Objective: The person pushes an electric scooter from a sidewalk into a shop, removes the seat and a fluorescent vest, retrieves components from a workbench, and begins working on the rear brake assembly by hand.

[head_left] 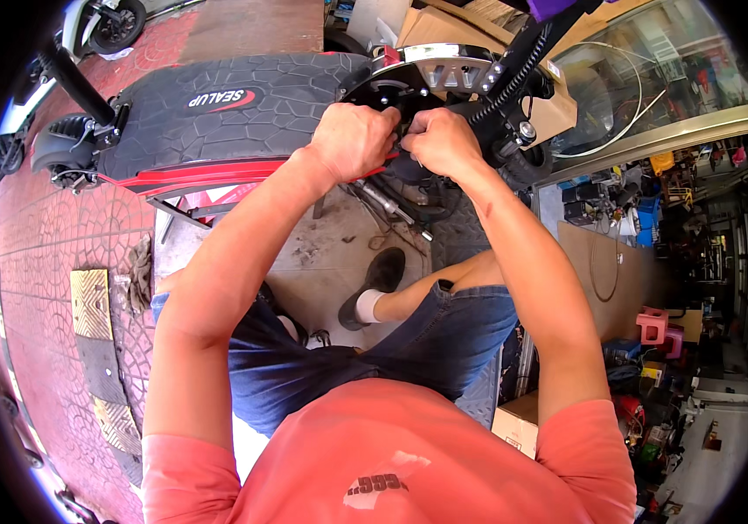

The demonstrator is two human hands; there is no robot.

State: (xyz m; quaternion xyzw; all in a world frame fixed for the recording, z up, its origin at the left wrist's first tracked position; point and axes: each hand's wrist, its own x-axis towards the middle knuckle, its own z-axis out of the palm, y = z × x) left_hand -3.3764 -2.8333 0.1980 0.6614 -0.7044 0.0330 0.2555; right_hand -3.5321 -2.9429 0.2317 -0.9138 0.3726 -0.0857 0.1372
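In the head view, a long electric scooter with a black deck moulded in a cracked-stone pattern [164, 113] lies across the upper part of the scene, a bright red strip [217, 173] running along its near edge. Its black rear wheel [64, 144] is at the left end. At the other end a curved silver metal bracket [452, 56] arches beside a black stem wrapped with a coiled black cable [513, 74].

The person's left hand [354, 138] and right hand [441, 141] meet at this front end of the scooter, just below the bracket and near the end of the deck. The left hand's grip is curled, fingers bent inward toward the right hand; whether it pinches anything cannot be told, as the fingertips are hidden. The right hand's grip is likewise bent, thumb and fingers drawn close together, and what it has hold of, if anything, is also hidden. The two hands are near each other, with a narrow dark gap between.

Below them is a dirty pale floor [330, 253], with a black shoe [385, 269] on it. A brown cardboard box [557, 109] stands to the right of the stem, and red patterned paving [33, 253] spreads at the left.
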